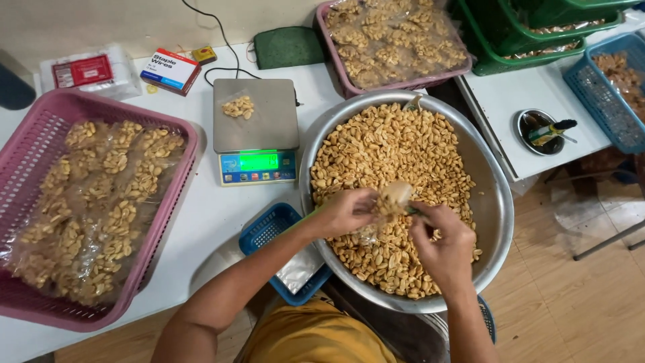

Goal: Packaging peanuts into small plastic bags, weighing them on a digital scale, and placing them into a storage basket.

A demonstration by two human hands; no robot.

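Note:
A large steel basin (494, 202) full of peanuts stands in front of me. Over it, my left hand (346, 212) holds a small clear bag (376, 215) that is part filled with peanuts. My right hand (443, 242) grips a scoop (396, 195) tipped at the bag's mouth, its handle hidden in my fingers. A digital scale (257, 128) to the left carries a small bag of peanuts (239, 107) on its platform.
A pink basket (168, 202) of filled peanut bags sits at the left, another pink basket (336, 60) at the back. A small blue basket (265, 228) of empty bags lies by the basin. Green crates (490, 54), a blue basket (591, 101), a small dish (541, 131) and a staple box (171, 69) are also there.

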